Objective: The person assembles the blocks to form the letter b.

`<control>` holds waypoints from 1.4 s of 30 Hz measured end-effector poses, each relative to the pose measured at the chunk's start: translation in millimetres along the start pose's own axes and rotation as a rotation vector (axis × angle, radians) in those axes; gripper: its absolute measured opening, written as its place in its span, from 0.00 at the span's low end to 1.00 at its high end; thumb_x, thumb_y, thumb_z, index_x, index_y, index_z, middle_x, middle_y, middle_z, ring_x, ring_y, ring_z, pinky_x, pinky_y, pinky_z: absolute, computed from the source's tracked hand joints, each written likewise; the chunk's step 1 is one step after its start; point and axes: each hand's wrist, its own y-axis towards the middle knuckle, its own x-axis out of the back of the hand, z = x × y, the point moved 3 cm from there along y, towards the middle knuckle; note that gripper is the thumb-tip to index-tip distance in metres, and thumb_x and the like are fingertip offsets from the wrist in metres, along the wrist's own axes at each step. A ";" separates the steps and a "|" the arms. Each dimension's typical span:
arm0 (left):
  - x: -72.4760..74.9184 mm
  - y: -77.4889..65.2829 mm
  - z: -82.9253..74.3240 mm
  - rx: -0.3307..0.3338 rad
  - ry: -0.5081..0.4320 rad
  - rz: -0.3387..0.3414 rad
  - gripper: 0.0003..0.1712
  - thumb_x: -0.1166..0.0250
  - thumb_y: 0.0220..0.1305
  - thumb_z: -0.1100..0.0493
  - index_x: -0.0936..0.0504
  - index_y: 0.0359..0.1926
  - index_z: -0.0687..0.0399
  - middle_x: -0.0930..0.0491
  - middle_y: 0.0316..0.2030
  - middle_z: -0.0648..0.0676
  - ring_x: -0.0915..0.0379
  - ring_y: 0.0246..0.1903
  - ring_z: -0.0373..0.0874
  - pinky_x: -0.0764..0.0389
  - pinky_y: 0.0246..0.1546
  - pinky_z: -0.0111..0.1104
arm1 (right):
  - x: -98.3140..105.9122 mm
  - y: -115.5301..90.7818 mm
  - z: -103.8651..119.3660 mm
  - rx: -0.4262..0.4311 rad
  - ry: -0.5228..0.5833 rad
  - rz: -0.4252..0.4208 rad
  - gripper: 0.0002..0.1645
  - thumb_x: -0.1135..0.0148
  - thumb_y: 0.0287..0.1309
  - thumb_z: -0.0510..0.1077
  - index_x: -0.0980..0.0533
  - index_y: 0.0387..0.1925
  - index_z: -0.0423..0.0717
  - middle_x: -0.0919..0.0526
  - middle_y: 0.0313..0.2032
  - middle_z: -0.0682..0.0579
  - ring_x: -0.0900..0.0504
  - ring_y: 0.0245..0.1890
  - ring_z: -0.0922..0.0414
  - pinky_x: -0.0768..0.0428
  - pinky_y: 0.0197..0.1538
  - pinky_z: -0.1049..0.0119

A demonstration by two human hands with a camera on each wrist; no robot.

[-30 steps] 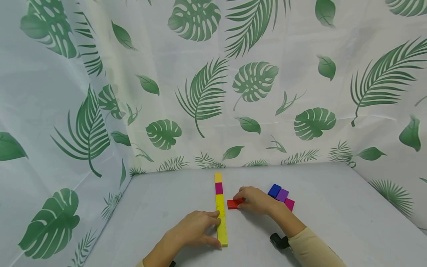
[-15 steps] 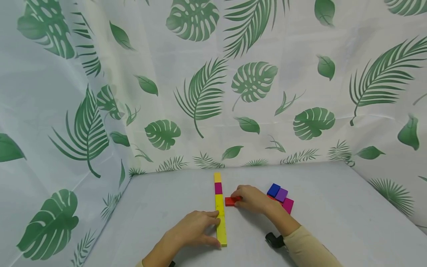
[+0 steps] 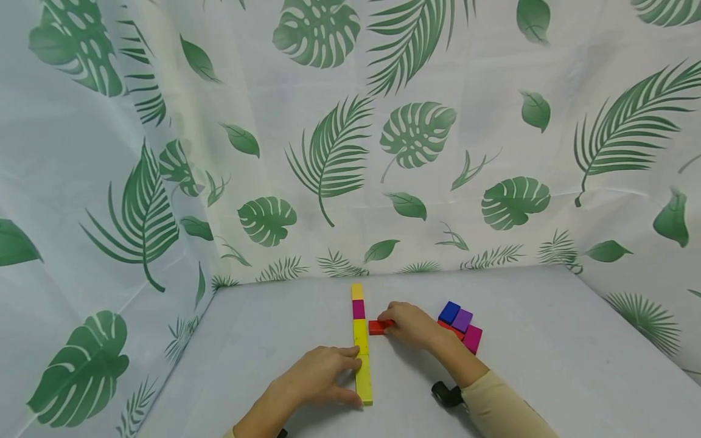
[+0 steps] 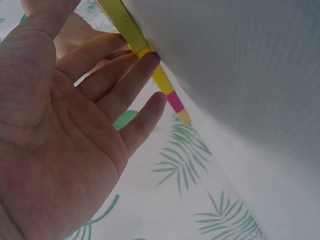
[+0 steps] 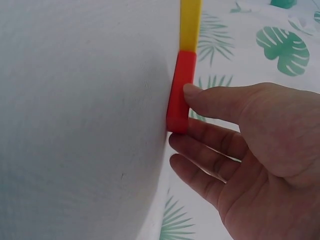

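A straight row of flat blocks runs away from me on the white table: a long yellow block (image 3: pixel 364 386) nearest, another yellow block (image 3: pixel 361 336), a magenta block (image 3: pixel 358 309) and a small orange-yellow block (image 3: pixel 357 292). My left hand (image 3: pixel 320 378) rests at the left side of the row, thumb by its near end, fingers fairly straight against the yellow. To the right of the row, my right hand (image 3: pixel 412 325) pinches a red block (image 5: pixel 181 92) between thumb and fingers. The red block lies crosswise, its left end close beside the farther yellow block.
Right of my right hand sits a cluster: a blue block (image 3: pixel 449 312), a purple block (image 3: pixel 462 320), a magenta block (image 3: pixel 473 338) and another red block (image 3: pixel 451 330) partly behind my forearm. A leaf-patterned cloth (image 3: pixel 339 146) hangs behind and at both sides of the table.
My right hand has moved left and slightly away from me with the red block, closer to the row. More of the cluster's red block now shows. My left hand stays put.
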 end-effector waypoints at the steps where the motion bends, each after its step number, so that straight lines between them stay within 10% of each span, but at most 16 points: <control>1: 0.1 0.0 -0.1 -0.001 0.002 0.000 0.39 0.28 0.53 0.26 0.16 0.63 0.34 0.24 0.70 0.44 0.23 0.66 0.43 0.20 0.65 0.47 | 0.1 0.1 0.5 0.000 0.001 0.000 0.16 0.28 0.63 0.39 0.13 0.53 0.47 0.15 0.41 0.54 0.21 0.40 0.59 0.14 0.53 0.58; 42: 0.0 0.2 -0.7 0.020 -0.007 0.010 0.39 0.27 0.52 0.26 0.16 0.64 0.34 0.23 0.69 0.43 0.24 0.67 0.43 0.21 0.66 0.47 | 0.7 -3.0 9.2 0.011 -0.011 -0.035 0.16 0.29 0.63 0.37 0.13 0.52 0.45 0.14 0.43 0.51 0.19 0.43 0.55 0.13 0.55 0.55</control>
